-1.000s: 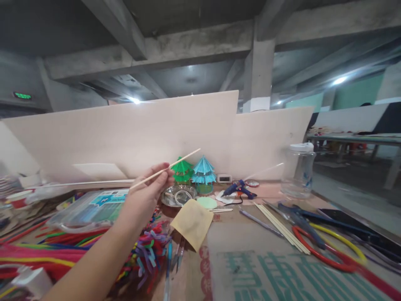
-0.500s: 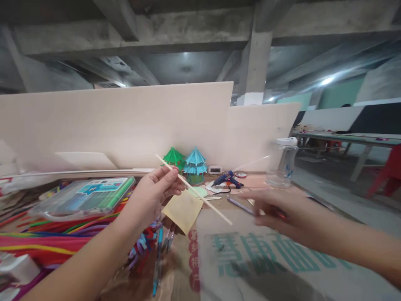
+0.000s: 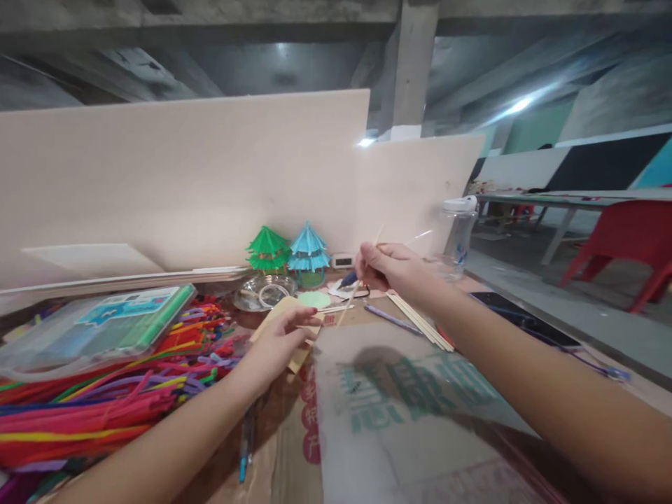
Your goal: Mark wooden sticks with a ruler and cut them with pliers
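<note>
My right hand [image 3: 379,266] is closed in a pinch around a thin pale wooden stick [image 3: 347,306], which slants down toward the table. Over a folded piece of yellow paper [image 3: 281,311] is my left hand [image 3: 286,337], fingers stretched out and apart; whether they touch the paper I cannot tell. Behind the right hand, a blue glue gun [image 3: 347,280] is partly hidden. Two small model pavilions, one with a green roof [image 3: 267,246] and one with a blue roof [image 3: 309,246], stand at the back of the table.
Colourful pipe cleaners [image 3: 120,402] and a plastic case of markers [image 3: 131,325] lie at left. Toward the right are several wooden sticks [image 3: 420,322], a pen [image 3: 391,319], a phone [image 3: 517,315] and a clear bottle [image 3: 456,234]. A pale board [image 3: 183,182] rises behind.
The stick has passed from my left hand to my right. My left hand has lowered to the yellow paper, and the view has shifted slightly right and down.
</note>
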A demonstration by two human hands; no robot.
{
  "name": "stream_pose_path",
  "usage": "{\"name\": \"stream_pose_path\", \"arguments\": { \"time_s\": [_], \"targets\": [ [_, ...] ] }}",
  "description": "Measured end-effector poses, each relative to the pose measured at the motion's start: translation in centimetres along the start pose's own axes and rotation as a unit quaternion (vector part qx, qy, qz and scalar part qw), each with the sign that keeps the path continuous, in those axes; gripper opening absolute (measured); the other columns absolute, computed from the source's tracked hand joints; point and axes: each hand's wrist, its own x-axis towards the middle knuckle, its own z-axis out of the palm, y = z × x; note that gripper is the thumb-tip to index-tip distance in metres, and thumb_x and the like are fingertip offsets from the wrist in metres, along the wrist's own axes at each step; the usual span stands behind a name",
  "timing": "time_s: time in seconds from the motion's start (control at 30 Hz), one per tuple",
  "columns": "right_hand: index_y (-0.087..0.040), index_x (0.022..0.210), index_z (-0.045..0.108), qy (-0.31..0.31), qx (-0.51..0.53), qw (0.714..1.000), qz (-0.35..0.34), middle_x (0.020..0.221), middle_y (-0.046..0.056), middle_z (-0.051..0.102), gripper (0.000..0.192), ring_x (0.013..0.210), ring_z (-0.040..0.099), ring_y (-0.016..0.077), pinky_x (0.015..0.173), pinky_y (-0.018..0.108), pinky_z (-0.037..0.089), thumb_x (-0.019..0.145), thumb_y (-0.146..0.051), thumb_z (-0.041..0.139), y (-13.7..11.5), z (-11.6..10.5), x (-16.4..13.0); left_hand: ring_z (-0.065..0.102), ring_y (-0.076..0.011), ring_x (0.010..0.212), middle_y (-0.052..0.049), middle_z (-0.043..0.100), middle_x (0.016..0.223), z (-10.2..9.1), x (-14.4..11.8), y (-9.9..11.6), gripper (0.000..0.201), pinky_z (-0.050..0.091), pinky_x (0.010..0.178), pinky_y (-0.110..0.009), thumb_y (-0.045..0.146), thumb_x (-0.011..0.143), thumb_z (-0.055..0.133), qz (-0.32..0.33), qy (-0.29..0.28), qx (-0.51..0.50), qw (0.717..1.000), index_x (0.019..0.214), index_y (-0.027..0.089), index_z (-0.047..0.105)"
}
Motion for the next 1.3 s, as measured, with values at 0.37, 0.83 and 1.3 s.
{"name": "stream_pose_path", "arguments": {
  "time_s": [0.37, 0.83, 1.3],
  "targets": [
    [-0.016, 0.078, 0.060, -0.002, -0.048, 0.997, 0.060, 0.049, -0.008, 0.038, 0.027, 0.046, 0.034, 0.0087, 0.049, 0.023, 0.026, 0.093, -0.034, 0.046, 4.7, -0.9, 1.5, 0.051, -0.0124, 0.051, 0.003, 0.060, 0.061, 1.0, 0.1, -2.5, 0.029, 0.039, 0.050, -0.024, 0.030, 0.071, 0.063, 0.047, 0.002, 0.157, 0.986, 0.097, 0.016, 0.067],
    [-0.014, 0.079, 0.064, 0.043, 0.002, 0.996, 0.075, 0.059, -0.004, 0.056, 0.016, 0.052, 0.051, 0.0082, 0.053, 0.020, 0.042, 0.086, -0.021, 0.051, 4.7, -1.1, 1.9, 0.067, -0.0211, 0.076, -0.005, 0.073, 0.087, 0.4, 0.6, -2.0, 0.031, 0.055, 0.072, -0.035, 0.038, 0.073, 0.059, 0.085, 0.014, 0.198, 0.976, 0.094, 0.019, 0.069],
    [-0.017, 0.092, 0.067, 0.038, 0.164, 0.985, -0.033, 0.066, -0.003, 0.063, 0.015, 0.055, 0.055, 0.0072, 0.055, 0.021, 0.046, 0.086, -0.028, 0.058, -0.7, 0.8, -0.7, 0.067, -0.0227, 0.090, -0.006, 0.077, 0.087, 1.8, -2.3, 0.1, 0.030, 0.051, 0.083, -0.031, 0.047, 0.076, 0.062, 0.019, -0.098, 0.136, 0.986, 0.078, 0.021, 0.076]
  ]
}}
